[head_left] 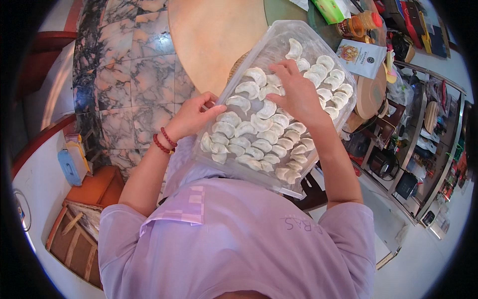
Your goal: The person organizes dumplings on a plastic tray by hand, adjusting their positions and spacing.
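Note:
A clear plastic tray [289,28] lies tilted across the view in front of my body, with many pale, floured crescent dumplings [245,129] in loose rows. My left hand [196,114], with red bead bracelets [163,144] at the wrist, grips the tray's left rim, thumb on top. My right hand [297,91] is over the upper middle of the tray. Its thumb and forefinger are apart around a dumpling [273,79] among others; the remaining fingers are partly hidden, and whether they grip a dumpling cannot be seen.
Beyond the tray is a round tabletop [216,33]. To the right stand a red-lidded jar [369,19] and a printed white packet [361,58]. A metal shelf rack [422,149] holds assorted goods farther right. Marble-patterned tiles [153,78] cover the floor at left, near an orange-brown box [95,187].

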